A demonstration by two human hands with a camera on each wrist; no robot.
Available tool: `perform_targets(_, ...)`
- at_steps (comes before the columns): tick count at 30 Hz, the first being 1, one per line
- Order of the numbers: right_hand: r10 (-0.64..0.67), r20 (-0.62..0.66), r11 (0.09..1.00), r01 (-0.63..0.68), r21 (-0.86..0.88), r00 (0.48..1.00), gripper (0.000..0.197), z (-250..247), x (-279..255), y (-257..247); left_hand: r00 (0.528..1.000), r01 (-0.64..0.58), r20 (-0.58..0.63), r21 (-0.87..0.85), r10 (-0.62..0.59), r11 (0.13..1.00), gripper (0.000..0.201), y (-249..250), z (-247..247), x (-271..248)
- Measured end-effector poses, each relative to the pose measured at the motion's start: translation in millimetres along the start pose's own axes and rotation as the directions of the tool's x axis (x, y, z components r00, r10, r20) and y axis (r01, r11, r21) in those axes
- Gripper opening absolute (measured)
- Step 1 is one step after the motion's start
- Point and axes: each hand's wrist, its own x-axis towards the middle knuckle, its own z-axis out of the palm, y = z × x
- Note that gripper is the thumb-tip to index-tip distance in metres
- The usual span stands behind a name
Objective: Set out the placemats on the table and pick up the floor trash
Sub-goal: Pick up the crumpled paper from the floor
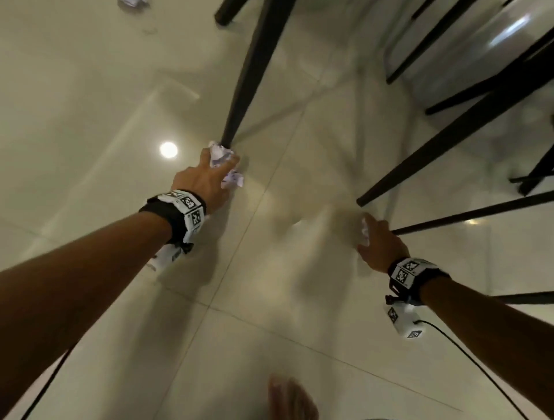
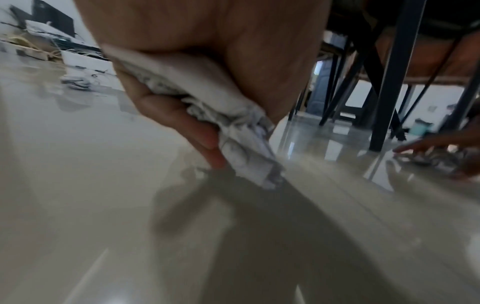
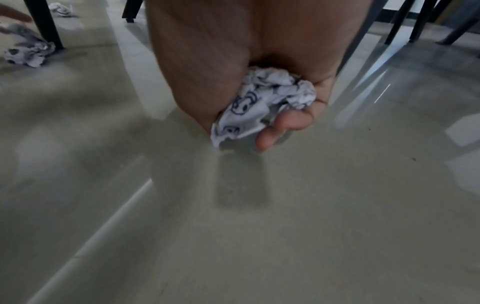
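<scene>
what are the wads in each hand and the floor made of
Wad in the left hand: looks like thin printed paper, matte, sharply creased. Wad in the right hand: likely the same, white with blue smiley prints, crumpled. Floor: probably glazed tile, glossy, with grout lines and lamp reflections.

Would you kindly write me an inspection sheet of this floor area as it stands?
Surface: glossy pale tiled floor.
Job's things: crumpled paper in the left hand; paper wad in the right hand; another crumpled paper ball lies on the floor, far left.
Clutter: nothing seen.
Grips: both closed round paper.
Cables: black cable from the right wrist camera.
Surroundings: dark table leg, chair legs; no placemats in view.
</scene>
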Motion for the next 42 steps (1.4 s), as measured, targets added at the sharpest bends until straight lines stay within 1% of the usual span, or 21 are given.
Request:
perform_targets(2,-0.016,-0.002,1.000,0.016,0.014,1.000,0.064,-0.9,-1.9,-3.5,1.000,0.001,-0.024,-0.006,-0.001,1.000,0.048,0.4,6.6,5.7)
perform_targets(4,-0.036,-0.011,0.998,0.036,0.043,0.999,0.040,-1.7,-10.9,-11.0,0.999,0.014,-0.052,0.022,-0.013,1.000,0.040,4.7,4.4,6.8)
perform_targets(6,-0.098,-0.005,0.995,0.098,0.008,0.995,0.019,-2.8,-26.7,-19.3,1.000,0.021,0.010,0.045,-0.021,0.999,0.037,3.2,-1.5,-3.9)
perform_targets(9,-0.189,0.054,0.980,0.192,-0.060,0.980,0.028,-11.7,-51.7,-38.1,0.998,0.040,0.038,0.003,-0.040,0.999,0.034,-13.8,-12.3,-39.5)
perform_targets(11,-0.248,0.044,0.962,0.252,-0.105,0.968,0.038,-22.0,-75.7,-59.3,0.991,0.124,0.053,-0.087,-0.120,0.988,0.027,-27.3,-26.3,-78.3)
perform_targets(14,-0.290,0.085,0.947,0.299,-0.120,0.953,0.037,-45.5,-117.2,-108.3,0.959,0.284,0.088,-0.235,-0.270,0.930,0.014,-49.3,-63.9,-146.5)
perform_targets(16,-0.289,0.116,0.955,0.295,-0.029,0.950,0.034,-65.9,-149.0,-152.1,0.928,0.372,0.113,-0.312,-0.354,0.874,0.013,-68.3,-100.0,-198.6)
perform_targets(19,-0.361,0.132,0.930,0.346,0.123,0.923,0.018,-101.6,-200.7,-222.2,0.891,0.453,0.168,-0.406,-0.422,0.794,0.044,-96.0,-166.6,-273.7)
perform_targets(20,-0.379,0.157,0.921,0.356,0.160,0.912,0.013,-116.8,-220.1,-251.1,0.873,0.482,0.160,-0.427,-0.460,0.765,0.051,-110.5,-192.5,-298.7)
perform_targets(21,-0.392,0.190,0.916,0.361,0.176,0.900,0.014,-130.8,-234.8,-276.0,0.854,0.507,0.146,-0.454,-0.500,0.732,0.052,-120.8,-213.4,-316.7)
perform_targets(22,-0.414,0.230,0.908,0.382,0.173,0.881,0.023,-145.3,-250.7,-301.8,0.829,0.537,0.145,-0.476,-0.540,0.696,0.045,-132.7,-235.0,-335.0)
perform_targets(23,-0.436,0.274,0.899,0.400,0.178,0.857,0.031,-162.9,-271.2,-331.5,0.804,0.568,0.161,-0.490,-0.572,0.661,0.036,-147.6,-264.2,-358.0)
perform_targets(25,-0.475,0.317,0.880,0.432,0.200,0.821,0.035,-194.6,-297.8,-388.6,0.770,0.604,0.167,-0.500,-0.615,0.621,0.020,-178.3,-316.4,-387.8)
perform_targets(27,-0.515,0.385,0.856,0.481,0.188,0.766,0.031,-222.2,-316.3,-436.5,0.760,0.620,0.168,-0.478,-0.628,0.622,0.025,-202.9,-361.8,-408.2)
perform_targets(30,-0.586,0.434,0.794,0.592,0.140,0.684,0.031,-272.5,-328.2,-519.7,0.739,0.634,0.097,-0.435,-0.667,0.640,0.032,-251.9,-436.0,-418.5)
perform_targets(33,-0.604,0.445,0.774,0.621,0.127,0.662,0.027,-315.4,-317.6,-582.7,0.715,0.654,0.064,-0.413,-0.696,0.634,0.033,-291.8,-491.2,-411.3)
perform_targets(36,-0.564,0.432,0.813,0.565,0.142,0.703,0.017,-345.5,-290.4,-628.6,0.682,0.697,0.106,-0.397,-0.724,0.598,0.039,-326.5,-533.0,-382.8)
perform_targets(38,-0.540,0.429,0.838,0.512,0.189,0.725,0.016,-357.3,-261.7,-655.1,0.663,0.719,0.109,-0.369,-0.741,0.589,0.042,-351.6,-560.9,-353.1)
perform_targets(40,-0.493,0.449,0.866,0.468,0.175,0.745,0.015,-368.4,-230.6,-679.2,0.623,0.748,0.120,-0.383,-0.773,0.543,0.045,-375.3,-586.3,-313.8)
perform_targets(41,-0.459,0.457,0.885,0.435,0.165,0.762,0.015,-375.2,-215.9,-688.4,0.618,0.750,0.127,-0.392,-0.775,0.534,0.045,-386.1,-599.5,-292.4)
perform_targets(42,-0.455,0.464,0.887,0.430,0.165,0.760,0.014,-378.0,-213.6,-693.5,0.611,0.757,0.140,-0.391,-0.779,0.524,0.045,-386.8,-608.0,-288.0)
